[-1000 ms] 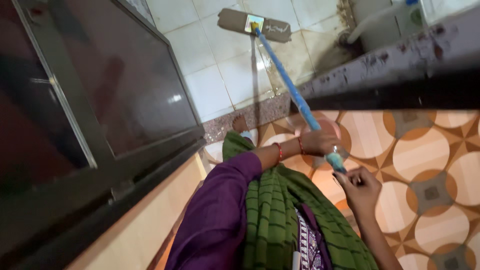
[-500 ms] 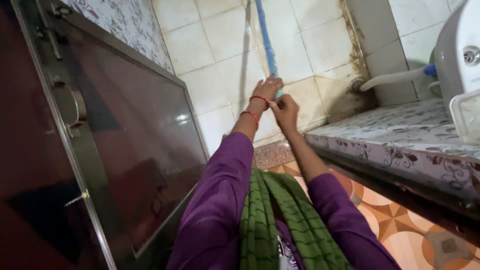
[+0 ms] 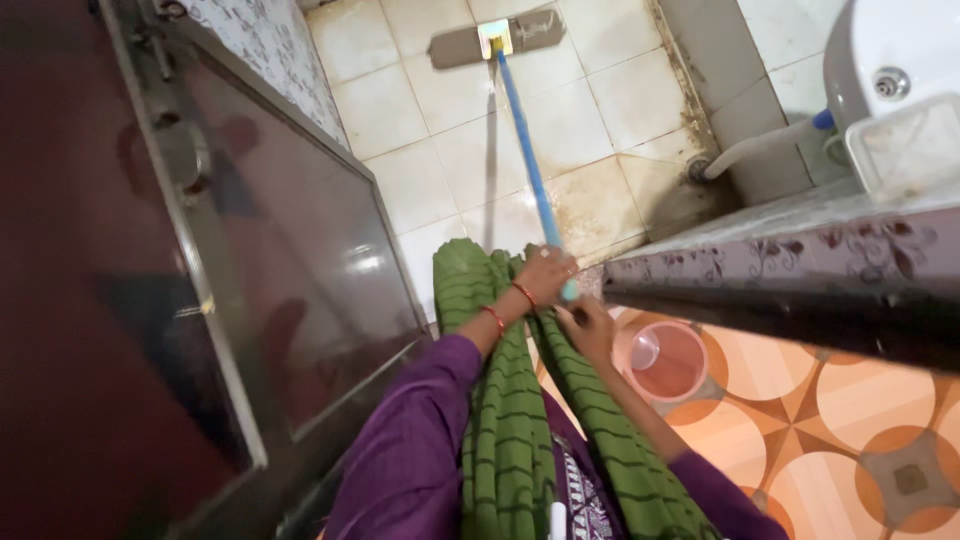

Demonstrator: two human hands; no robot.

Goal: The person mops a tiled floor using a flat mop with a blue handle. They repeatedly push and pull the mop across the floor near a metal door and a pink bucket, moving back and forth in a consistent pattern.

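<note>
From the head camera, looking down, two hands hold a long blue mop handle (image 3: 522, 150). The left hand (image 3: 545, 272) is wrapped around the handle near its low end, so its grip is closed on the stick. It has red bands on the wrist. The right hand (image 3: 588, 325) sits just below it, at the very end of the handle, with its fingers curled on the tip.

The handle goes up and away to a flat brown mop head (image 3: 495, 38), which lies flat on the pale floor tiles (image 3: 440, 180) at the far side. The tiles near the corner look stained and dirty.

A green striped scarf (image 3: 505, 420) hangs down over purple sleeves (image 3: 410, 450). On the left is a dark glass door (image 3: 290, 260) with a metal frame. On the right is a stone surface (image 3: 780, 265) with a flower pattern on its edge. Under it a pink bucket (image 3: 668, 360) stands on the orange patterned floor (image 3: 850, 410), close beside the right hand.
</note>
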